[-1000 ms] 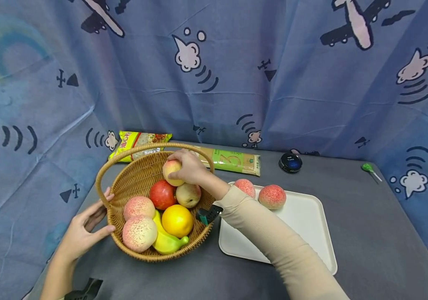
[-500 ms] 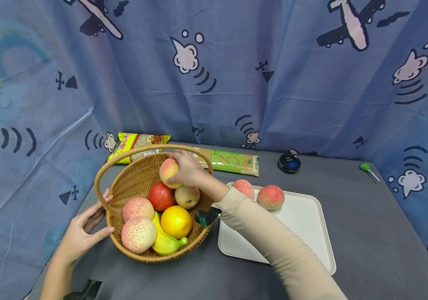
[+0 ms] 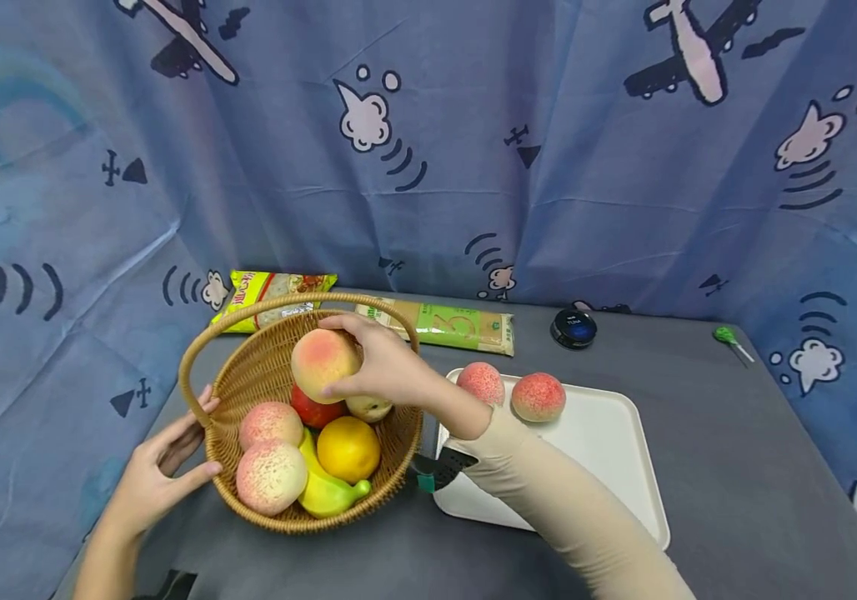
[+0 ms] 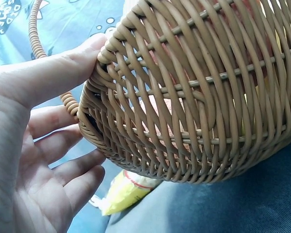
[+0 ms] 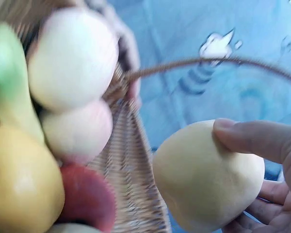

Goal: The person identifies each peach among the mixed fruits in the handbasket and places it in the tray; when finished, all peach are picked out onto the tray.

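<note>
My right hand (image 3: 379, 367) grips a pale peach with a pink blush (image 3: 323, 362) (image 5: 206, 177), lifted above the fruit inside the wicker basket (image 3: 248, 500) (image 4: 194, 107). The basket holds two speckled pink peaches (image 3: 271, 477), a red apple (image 3: 313, 410), an orange (image 3: 348, 448), a banana (image 3: 327, 492) and a pale fruit (image 3: 368, 407) under my hand. My left hand (image 3: 162, 467) (image 4: 43, 145) rests against the basket's left outer wall, thumb on the rim, fingers straight.
A white tray (image 3: 601, 450) to the right of the basket carries two pink peaches (image 3: 538, 397). Behind lie a yellow packet (image 3: 271, 287), a green noodle packet (image 3: 451, 325), a small dark tin (image 3: 573, 328) and a green-tipped tool (image 3: 732, 342). Blue printed cloth surrounds the grey table.
My right hand has raised the peach up and to the left, off the fruit pile. The left hand stays on the basket's side.
</note>
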Tool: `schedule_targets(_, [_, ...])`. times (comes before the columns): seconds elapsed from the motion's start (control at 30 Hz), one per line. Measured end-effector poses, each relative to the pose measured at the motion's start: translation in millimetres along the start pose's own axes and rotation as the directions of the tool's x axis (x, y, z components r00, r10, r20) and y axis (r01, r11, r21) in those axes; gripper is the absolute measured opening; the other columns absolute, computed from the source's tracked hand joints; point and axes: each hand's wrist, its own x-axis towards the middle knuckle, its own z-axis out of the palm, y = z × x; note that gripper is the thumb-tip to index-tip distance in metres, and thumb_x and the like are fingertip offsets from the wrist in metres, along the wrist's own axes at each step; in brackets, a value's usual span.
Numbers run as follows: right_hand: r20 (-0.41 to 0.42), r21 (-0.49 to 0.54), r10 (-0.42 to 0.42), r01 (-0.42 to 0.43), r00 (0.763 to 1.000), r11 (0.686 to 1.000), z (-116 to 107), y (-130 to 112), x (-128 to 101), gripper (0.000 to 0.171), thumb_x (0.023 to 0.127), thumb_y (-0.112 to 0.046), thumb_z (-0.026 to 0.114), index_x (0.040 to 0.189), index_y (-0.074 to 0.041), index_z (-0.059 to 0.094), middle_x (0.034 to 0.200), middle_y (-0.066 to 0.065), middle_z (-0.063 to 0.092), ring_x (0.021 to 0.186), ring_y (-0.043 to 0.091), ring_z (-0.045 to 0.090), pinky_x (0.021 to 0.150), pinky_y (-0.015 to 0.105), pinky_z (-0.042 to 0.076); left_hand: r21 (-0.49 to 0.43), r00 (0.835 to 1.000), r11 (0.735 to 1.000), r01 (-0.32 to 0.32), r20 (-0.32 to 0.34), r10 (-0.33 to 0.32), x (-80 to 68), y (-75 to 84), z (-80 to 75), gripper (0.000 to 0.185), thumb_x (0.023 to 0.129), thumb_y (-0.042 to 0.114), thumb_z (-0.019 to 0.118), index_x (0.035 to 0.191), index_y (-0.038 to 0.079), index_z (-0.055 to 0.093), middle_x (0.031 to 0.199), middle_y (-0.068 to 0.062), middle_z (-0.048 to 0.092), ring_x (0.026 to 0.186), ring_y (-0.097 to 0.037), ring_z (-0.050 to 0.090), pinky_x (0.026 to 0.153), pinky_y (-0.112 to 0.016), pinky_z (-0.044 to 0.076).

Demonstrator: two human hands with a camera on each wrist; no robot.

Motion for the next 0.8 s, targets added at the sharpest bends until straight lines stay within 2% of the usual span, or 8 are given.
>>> schedule_targets(0.13, [-0.048, 0.116, -0.066, 0.071, 0.997, 0.991, -11, -2, -31, 0.074, 0.068, -0.018, 0.086, 0.134, -0.016, 0.052, 0.133, -0.001, 0.054, 0.114, 0.014, 0.055, 0.096, 0.03, 0.05, -0.011, 1.0, 1.0, -0.011, 0.004, 0.011, -0.3, -1.6, 0.3, 0.071, 0.076, -0.024, 0.061, 0.141, -0.013, 0.034, 0.155, -0.022, 0.019, 0.138, -0.006, 0.034, 0.108, -0.014, 0.035])
schedule_targets(0.3, [-0.108, 0.327, -0.145, 0.173, 0.984, 0.929, -27, 16, -71, 0.077, 0.069, -0.005, 0.084, 0.137, -0.011, 0.048, 0.138, 0.002, 0.049, 0.125, 0.015, 0.049, 0.108, 0.03, 0.043, -0.008, 1.0, 1.0, 0.008, -0.004, -0.008, -0.9, -2.6, -1.0, 0.071, 0.077, -0.024, 0.061, 0.141, -0.012, 0.034, 0.156, -0.019, 0.02, 0.138, -0.005, 0.035, 0.107, -0.013, 0.036])
schedule_targets(0.37, [-0.14, 0.363, -0.165, 0.205, 0.976, 0.909, -35, 27, -88, 0.079, 0.069, -0.001, 0.083, 0.139, -0.008, 0.046, 0.14, 0.006, 0.047, 0.127, 0.016, 0.047, 0.109, 0.029, 0.042, -0.012, 1.0, 1.0, 0.014, -0.004, -0.014, -1.5, -2.7, -1.2, 0.071, 0.077, -0.024, 0.06, 0.142, -0.011, 0.034, 0.156, -0.019, 0.02, 0.138, -0.005, 0.035, 0.107, -0.013, 0.036])
schedule_targets(0.5, [-0.236, 0.35, -0.174, 0.251, 0.956, 0.903, -53, 54, -121, 0.082, 0.068, 0.009, 0.08, 0.14, -0.002, 0.043, 0.141, 0.014, 0.045, 0.127, 0.018, 0.048, 0.105, 0.026, 0.045, -0.034, 1.0, 0.999, -0.009, -0.001, 0.009, -2.5, -3.4, -1.2, 0.07, 0.077, -0.025, 0.059, 0.141, -0.014, 0.033, 0.156, -0.021, 0.018, 0.138, -0.006, 0.035, 0.107, -0.012, 0.036])
schedule_targets(0.6, [-0.331, 0.286, -0.157, 0.257, 0.93, 0.923, -69, 78, -146, 0.082, 0.067, 0.016, 0.077, 0.139, 0.003, 0.041, 0.14, 0.012, 0.046, 0.126, 0.015, 0.048, 0.104, 0.021, 0.044, -0.045, 1.0, 0.999, -0.027, 0.001, 0.027, -2.2, -3.9, -1.1, 0.07, 0.077, -0.025, 0.059, 0.141, -0.015, 0.032, 0.156, -0.022, 0.018, 0.138, -0.007, 0.035, 0.107, -0.012, 0.036])
schedule_targets(0.8, [-0.49, 0.218, -0.048, 0.175, 0.871, 0.96, -97, 131, -194, 0.079, 0.068, 0.023, 0.07, 0.139, 0.008, 0.038, 0.14, 0.003, 0.046, 0.126, 0.008, 0.046, 0.105, 0.01, 0.037, -0.026, 1.0, 1.0, 0.01, -0.003, -0.011, -1.7, -2.2, -0.3, 0.071, 0.077, -0.025, 0.059, 0.142, -0.013, 0.033, 0.157, -0.019, 0.019, 0.138, -0.006, 0.034, 0.107, -0.012, 0.035])
